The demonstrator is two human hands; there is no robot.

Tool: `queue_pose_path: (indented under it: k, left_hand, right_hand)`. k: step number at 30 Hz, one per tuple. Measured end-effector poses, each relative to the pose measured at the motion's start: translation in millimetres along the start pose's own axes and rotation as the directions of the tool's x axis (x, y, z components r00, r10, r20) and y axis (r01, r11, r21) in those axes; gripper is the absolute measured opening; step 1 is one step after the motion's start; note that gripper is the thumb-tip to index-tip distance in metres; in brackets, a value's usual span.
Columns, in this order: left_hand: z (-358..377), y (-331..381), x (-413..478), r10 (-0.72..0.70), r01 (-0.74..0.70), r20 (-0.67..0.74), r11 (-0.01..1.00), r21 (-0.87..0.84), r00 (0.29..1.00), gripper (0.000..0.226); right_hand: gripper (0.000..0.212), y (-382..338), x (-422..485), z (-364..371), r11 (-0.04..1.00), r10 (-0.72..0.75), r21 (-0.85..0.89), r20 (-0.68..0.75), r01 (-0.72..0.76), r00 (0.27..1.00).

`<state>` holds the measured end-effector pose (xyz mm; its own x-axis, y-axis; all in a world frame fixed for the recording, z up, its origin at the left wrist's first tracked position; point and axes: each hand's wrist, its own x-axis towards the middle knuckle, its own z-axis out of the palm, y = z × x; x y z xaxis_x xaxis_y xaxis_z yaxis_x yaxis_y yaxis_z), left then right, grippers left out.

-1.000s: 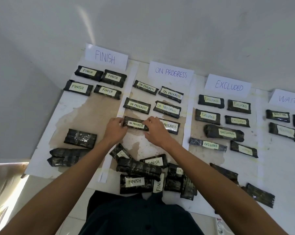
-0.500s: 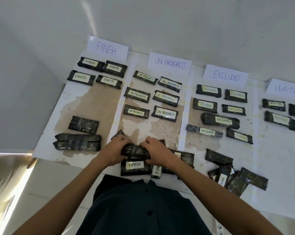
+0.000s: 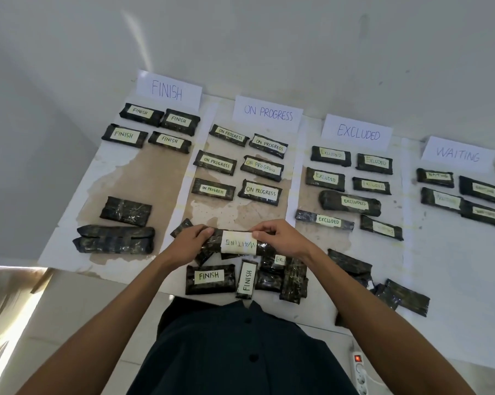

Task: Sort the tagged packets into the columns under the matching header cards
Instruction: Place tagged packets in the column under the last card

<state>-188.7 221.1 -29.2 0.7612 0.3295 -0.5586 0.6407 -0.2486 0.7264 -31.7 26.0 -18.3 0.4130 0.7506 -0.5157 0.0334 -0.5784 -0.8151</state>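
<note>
A dark packet tagged WAITING (image 3: 237,243), its tag upside down to me, is held above the near pile. My left hand (image 3: 188,243) grips its left end and my right hand (image 3: 280,238) pinches its right end. Four header cards stand at the back: FINISH (image 3: 168,89), ON PROGRESS (image 3: 267,113), EXCLUDED (image 3: 358,132) and WAITING (image 3: 458,153). Rows of tagged packets lie under each card. The pile below my hands holds two FINISH packets (image 3: 209,277) (image 3: 247,279) and several others.
Untagged-side-up packets lie at the lower left of the FINISH column (image 3: 126,210) (image 3: 114,239). More loose packets sit at the near right (image 3: 403,297). A power strip (image 3: 359,372) lies on the floor by the table's near edge.
My hands left an ON PROGRESS packet in its column, came back to the near pile and lifted a packet. It now shows its WAITING tag.
</note>
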Motion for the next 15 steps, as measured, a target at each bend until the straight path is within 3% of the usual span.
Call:
queue_pose_path:
  k: [4,7,11,13,15]
  left_hand:
    - [10.8,10.8,5.6,0.032,-0.031,-0.048,0.999,0.027,0.998,0.031]
    - [23.8,20.6,9.5,0.081,-0.076,-0.12,0.996,0.041,0.99,0.043]
    - [44.7,48.6,13.8,-0.028,-0.03,-0.179,0.949,-0.313,0.983,0.036]
    - [56.2,62.1,16.1,-0.085,0.019,-0.109,0.866,-0.499,0.99,0.03]
    - [71.5,74.2,16.8,-0.069,0.05,-0.012,0.826,-0.562,0.998,0.027]
  right_hand:
    - [0.021,8.1,-9.5,-6.4,0.999,0.009,0.034,-0.039,-0.008,0.999]
    - [0.023,16.1,-19.3,-12.5,0.996,0.035,0.088,-0.081,-0.027,0.996]
    - [0.025,29.7,-36.1,-20.1,0.964,0.088,0.262,-0.17,-0.041,0.981]
    - [0.025,34.7,-44.4,-21.3,0.898,0.136,0.438,-0.211,-0.031,0.968]
    - [0.025,38.2,-51.8,-20.7,0.818,0.178,0.575,-0.238,-0.009,0.955]
